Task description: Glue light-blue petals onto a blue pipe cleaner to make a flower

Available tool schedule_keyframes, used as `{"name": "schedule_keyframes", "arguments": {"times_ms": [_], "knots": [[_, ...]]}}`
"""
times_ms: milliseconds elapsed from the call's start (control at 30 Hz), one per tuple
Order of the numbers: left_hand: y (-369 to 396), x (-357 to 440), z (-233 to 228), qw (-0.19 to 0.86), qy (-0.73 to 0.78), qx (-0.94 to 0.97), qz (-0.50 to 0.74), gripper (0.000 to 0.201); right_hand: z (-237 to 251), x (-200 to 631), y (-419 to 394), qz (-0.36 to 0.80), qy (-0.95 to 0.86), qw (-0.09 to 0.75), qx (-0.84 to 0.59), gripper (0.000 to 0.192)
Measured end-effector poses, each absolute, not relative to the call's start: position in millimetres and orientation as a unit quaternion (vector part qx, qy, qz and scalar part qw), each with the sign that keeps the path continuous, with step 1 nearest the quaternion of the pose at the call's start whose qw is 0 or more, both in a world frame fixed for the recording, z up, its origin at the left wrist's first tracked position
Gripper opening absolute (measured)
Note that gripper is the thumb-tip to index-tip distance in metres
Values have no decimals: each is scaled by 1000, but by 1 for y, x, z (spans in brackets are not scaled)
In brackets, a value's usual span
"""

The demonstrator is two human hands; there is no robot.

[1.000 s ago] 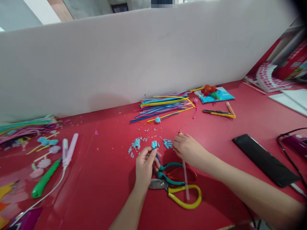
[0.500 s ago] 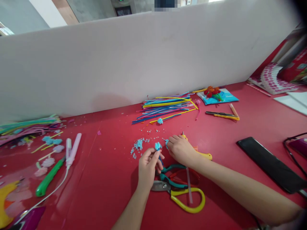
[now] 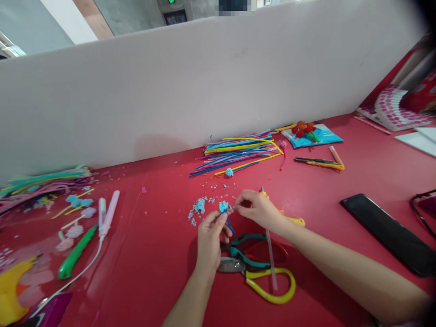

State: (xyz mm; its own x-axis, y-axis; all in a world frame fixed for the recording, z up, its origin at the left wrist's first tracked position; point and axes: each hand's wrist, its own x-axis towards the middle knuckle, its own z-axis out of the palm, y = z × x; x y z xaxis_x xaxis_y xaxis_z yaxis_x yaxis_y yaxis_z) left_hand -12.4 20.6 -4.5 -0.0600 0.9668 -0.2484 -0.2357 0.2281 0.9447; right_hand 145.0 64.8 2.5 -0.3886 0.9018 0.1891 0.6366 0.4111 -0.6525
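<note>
Between the thumb and fingers of my left hand [image 3: 214, 229] is a small pipe-cleaner flower [image 3: 224, 207], with a light blue fluffy head and a dark blue stem pointing down. My right hand [image 3: 255, 209] is close by on the right, thumb and fingertips pinched together beside the flower head. Whatever sits in that pinch is too small to make out; a bit of light blue shows near the fingertips. Light blue fuzz clippings [image 3: 198, 206] lie scattered left of the flower. Below the hands are teal-handled pliers [image 3: 250, 260] and yellow-handled scissors [image 3: 269, 281].
A bundle of coloured pipe cleaners [image 3: 238, 152] lies by the white partition [image 3: 170, 91]. A yellow glue gun [image 3: 295, 221] is partly behind my right arm. Tweezers [image 3: 318, 161] and a black flat case [image 3: 384, 231] lie right; a pink hair straightener [image 3: 109, 213] lies left.
My right hand has lifted a little, its fingers now drawn into a finer pinch near the flower. The left hand still holds the flower in nearly the same place. The view has shifted slightly.
</note>
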Motion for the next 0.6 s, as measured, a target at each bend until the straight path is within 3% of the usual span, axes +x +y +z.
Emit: {"name": "schedule_keyframes", "arguments": {"times_ms": [267, 600], "knots": [[19, -10, -6, 616, 504, 332, 507, 21, 16, 139, 50, 352, -736, 377, -439, 6], [18, -12, -7, 604, 510, 353, 501, 19, 26, 147, 53, 447, -697, 391, -402, 8]]}}
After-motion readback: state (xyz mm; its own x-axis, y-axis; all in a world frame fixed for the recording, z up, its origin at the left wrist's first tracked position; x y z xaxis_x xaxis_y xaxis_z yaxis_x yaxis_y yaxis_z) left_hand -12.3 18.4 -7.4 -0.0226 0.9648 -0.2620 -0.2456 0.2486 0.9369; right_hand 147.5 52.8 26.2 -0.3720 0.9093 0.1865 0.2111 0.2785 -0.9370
